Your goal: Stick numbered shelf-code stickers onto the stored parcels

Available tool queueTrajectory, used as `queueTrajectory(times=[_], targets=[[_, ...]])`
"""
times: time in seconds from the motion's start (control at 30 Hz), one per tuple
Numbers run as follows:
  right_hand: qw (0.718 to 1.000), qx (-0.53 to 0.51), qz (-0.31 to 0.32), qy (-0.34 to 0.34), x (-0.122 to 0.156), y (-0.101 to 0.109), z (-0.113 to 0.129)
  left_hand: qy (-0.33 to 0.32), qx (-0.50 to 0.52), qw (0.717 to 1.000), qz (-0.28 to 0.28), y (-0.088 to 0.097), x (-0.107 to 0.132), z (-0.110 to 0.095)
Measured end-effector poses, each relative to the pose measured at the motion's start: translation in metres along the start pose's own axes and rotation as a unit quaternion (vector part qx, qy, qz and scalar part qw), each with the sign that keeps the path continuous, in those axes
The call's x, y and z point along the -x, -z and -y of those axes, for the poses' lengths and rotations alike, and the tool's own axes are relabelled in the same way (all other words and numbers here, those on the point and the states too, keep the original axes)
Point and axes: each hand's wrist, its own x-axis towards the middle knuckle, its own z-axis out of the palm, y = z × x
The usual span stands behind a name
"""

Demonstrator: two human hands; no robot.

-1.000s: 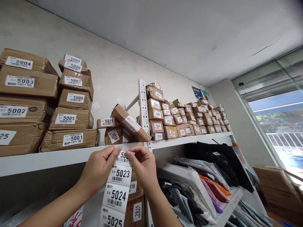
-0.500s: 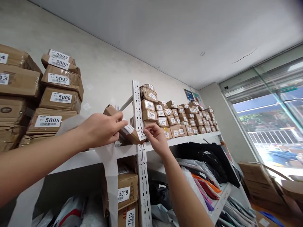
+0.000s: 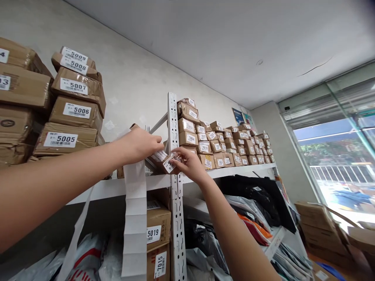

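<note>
My left hand (image 3: 140, 145) reaches up to the top shelf (image 3: 234, 171) and grips a tilted brown cardboard box (image 3: 161, 160) leaning against the white upright post (image 3: 174, 156). A long strip of white labels (image 3: 134, 222) hangs down from under that hand. My right hand (image 3: 189, 163) presses a small numbered label (image 3: 170, 164) against the box's end face with its fingertips. Both hands are at the box, left above, right at its lower end.
Stacks of large labelled boxes (image 3: 70, 113) stand at the left, several small labelled boxes (image 3: 222, 146) at the right of the post. Below lie boxes marked 5019 (image 3: 156, 230) and plastic mail bags (image 3: 252, 210). A window (image 3: 336, 156) is at the right.
Both hands rose from the label strip to the tilted box. The right hand carried a peeled label up and now presses it on the box's end; the left hand took hold of the box.
</note>
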Motion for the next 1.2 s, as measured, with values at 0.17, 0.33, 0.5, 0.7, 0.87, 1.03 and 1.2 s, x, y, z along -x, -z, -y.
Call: queueTrajectory(times=[0.17, 0.33, 0.5, 0.7, 0.87, 1.03, 1.2], targets=[[0.974, 0.130, -0.175, 0.060, 0.008, -0.007, 0.009, 0.002, 0.007, 1.000, -0.008, -0.002, 0.001, 0.000], [0.977, 0.110, -0.168, 0.068, 0.017, -0.030, 0.002, 0.001, -0.004, 1.000, -0.001, -0.001, 0.002, -0.001], [0.984, 0.034, -0.172, 0.012, 0.021, -0.043, -0.005, -0.003, -0.006, 1.000, -0.006, -0.005, 0.002, 0.000], [0.954, -0.235, -0.145, -0.117, 0.010, -0.037, -0.009, -0.001, 0.000, 1.000, -0.021, -0.008, 0.000, 0.001], [0.964, -0.174, -0.198, -0.032, 0.013, -0.036, -0.005, 0.012, -0.001, 1.000, 0.016, -0.001, -0.001, 0.000], [0.927, 0.008, -0.318, 0.198, 0.033, -0.049, -0.003, 0.010, 0.003, 1.000, 0.029, 0.006, 0.000, 0.001], [0.868, 0.072, -0.358, 0.338, 0.049, -0.052, 0.011, 0.011, 0.002, 0.999, 0.036, 0.005, 0.004, 0.001]])
